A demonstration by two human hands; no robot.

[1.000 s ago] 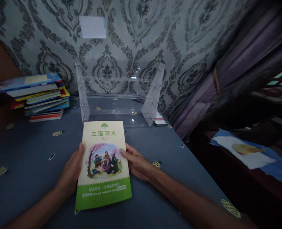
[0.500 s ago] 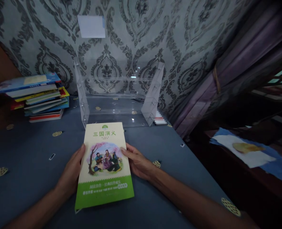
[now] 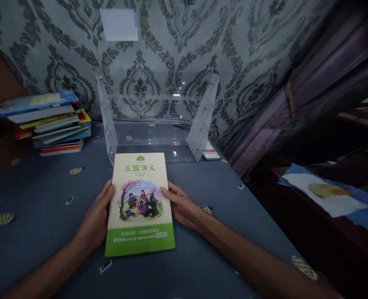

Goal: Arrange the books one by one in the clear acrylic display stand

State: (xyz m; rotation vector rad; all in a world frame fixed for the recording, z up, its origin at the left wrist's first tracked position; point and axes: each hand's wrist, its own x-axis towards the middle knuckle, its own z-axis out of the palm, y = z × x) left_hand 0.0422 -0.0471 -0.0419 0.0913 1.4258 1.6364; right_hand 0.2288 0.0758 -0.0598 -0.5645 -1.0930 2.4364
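Note:
A paperback book with a cream and green cover faces me, its front showing an illustration of figures under a blossoming tree. My left hand grips its left edge, thumb along the side and the other fingers mostly hidden. On the right edge, my right hand holds the book with the thumb on the cover and the fingers behind. Just beyond the book's top edge stands a clear acrylic tiered rack, with no books on its tiers.
An uneven stack of books lies at the back left of the blue-grey patterned tablecloth. Behind the rack is a patterned wall with a white card. A purple curtain hangs at the right, past the table's edge.
The book has tilted slightly more upright and shifted a little up and right in view, both hands still on it. The whole scene has shifted slightly with the camera.

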